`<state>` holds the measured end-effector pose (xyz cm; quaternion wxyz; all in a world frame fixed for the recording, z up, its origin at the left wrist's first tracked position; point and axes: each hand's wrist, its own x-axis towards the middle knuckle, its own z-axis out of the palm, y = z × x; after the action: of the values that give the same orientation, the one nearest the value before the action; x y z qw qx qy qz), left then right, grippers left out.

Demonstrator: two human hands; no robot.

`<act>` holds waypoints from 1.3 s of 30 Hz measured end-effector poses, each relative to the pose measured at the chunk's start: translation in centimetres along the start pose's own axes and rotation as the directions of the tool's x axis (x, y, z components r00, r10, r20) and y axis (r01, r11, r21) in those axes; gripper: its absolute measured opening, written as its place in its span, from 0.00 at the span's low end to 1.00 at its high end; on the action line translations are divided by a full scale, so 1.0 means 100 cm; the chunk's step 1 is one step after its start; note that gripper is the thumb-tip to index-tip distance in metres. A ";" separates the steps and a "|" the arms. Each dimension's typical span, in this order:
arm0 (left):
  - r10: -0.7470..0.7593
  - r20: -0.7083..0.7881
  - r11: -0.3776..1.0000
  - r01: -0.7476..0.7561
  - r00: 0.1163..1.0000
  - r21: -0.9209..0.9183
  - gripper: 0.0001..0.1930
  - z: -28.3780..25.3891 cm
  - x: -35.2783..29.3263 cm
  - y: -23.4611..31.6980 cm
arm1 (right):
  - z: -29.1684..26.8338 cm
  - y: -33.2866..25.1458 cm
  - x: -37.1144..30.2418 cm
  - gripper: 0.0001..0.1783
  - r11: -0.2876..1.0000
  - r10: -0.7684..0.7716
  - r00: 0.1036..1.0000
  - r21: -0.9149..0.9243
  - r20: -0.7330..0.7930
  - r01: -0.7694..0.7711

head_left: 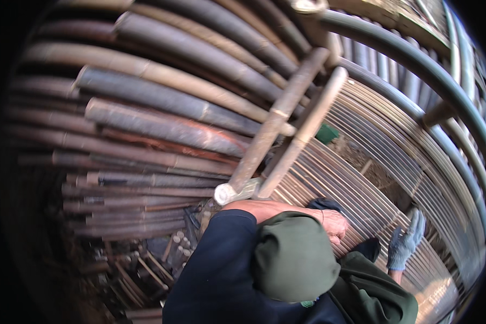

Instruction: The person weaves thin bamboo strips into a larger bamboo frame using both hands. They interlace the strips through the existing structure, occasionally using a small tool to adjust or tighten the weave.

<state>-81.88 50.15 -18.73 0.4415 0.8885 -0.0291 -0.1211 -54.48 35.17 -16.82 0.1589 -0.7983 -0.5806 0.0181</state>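
Bamboo slats (370,211); capped co-worker (297,259) alongside, gloved hand (406,241) outstretched, bare hand (333,224) curled; wearer's own grip indeterminable.

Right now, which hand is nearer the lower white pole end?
Left: the bare left hand is to the right of that white pole end; the gloved right hand is much farther right.

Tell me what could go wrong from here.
The bare left hand is close to the narrow slats, so a rough edge might cut or splinter it; the right hand at least wears a glove. The piled poles could roll if knocked.
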 end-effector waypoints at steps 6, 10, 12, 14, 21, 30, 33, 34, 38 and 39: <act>-0.466 -0.859 0.884 0.128 0.210 -0.449 0.06 -0.042 -0.135 0.017 | 0.031 -0.087 0.071 0.31 0.795 -0.607 0.743 0.232 0.283 0.561; -0.091 -0.720 0.810 0.369 -0.688 -0.455 0.08 -0.071 -0.311 0.039 | 0.018 -0.006 0.007 0.20 0.837 -0.539 0.746 0.344 0.391 0.425; 0.064 -0.430 0.691 0.351 -0.901 -0.632 0.16 -0.073 -0.387 0.042 | 0.004 0.063 -0.026 0.19 0.962 -0.269 0.842 0.178 0.467 0.208; 0.247 -0.459 0.357 0.521 -0.853 -0.776 0.31 -0.069 -0.437 0.044 | -0.011 0.123 -0.048 0.17 0.934 0.122 0.915 0.267 0.386 -0.237; 0.043 -0.779 0.298 0.752 -0.626 -0.588 0.11 -0.141 -0.420 0.082 | -0.083 0.132 -0.020 0.12 0.997 -0.030 0.974 0.057 -0.226 0.044; -0.100 -0.714 0.682 0.570 0.693 0.458 0.11 -0.252 -0.162 0.192 | -0.188 -0.090 0.178 0.38 0.814 -0.165 0.981 0.548 -0.099 0.193; -0.192 -0.460 0.831 0.393 0.867 0.393 0.14 -0.316 -0.098 0.233 | -0.221 -0.149 0.213 0.39 0.667 -0.258 0.935 0.656 -0.242 0.353; -0.071 -0.471 0.797 0.333 0.879 0.503 0.12 -0.342 -0.073 0.245 | -0.229 -0.168 0.220 0.39 0.625 -0.292 0.894 0.640 -0.341 0.448; 0.289 -0.268 0.316 0.172 0.919 0.933 0.12 -0.435 -0.021 0.289 | -0.250 -0.232 0.232 0.41 -0.128 -0.401 0.889 0.975 -0.221 0.184; 0.356 -0.335 0.370 0.198 0.872 0.908 0.12 -0.451 -0.020 0.296 | -0.255 -0.239 0.228 0.42 -0.420 -0.475 0.874 0.900 -0.108 -0.116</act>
<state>-71.35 67.52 31.23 -0.1347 0.9770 -0.0260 0.1630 -63.68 57.08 17.53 0.6375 -0.1690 -0.4492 0.6027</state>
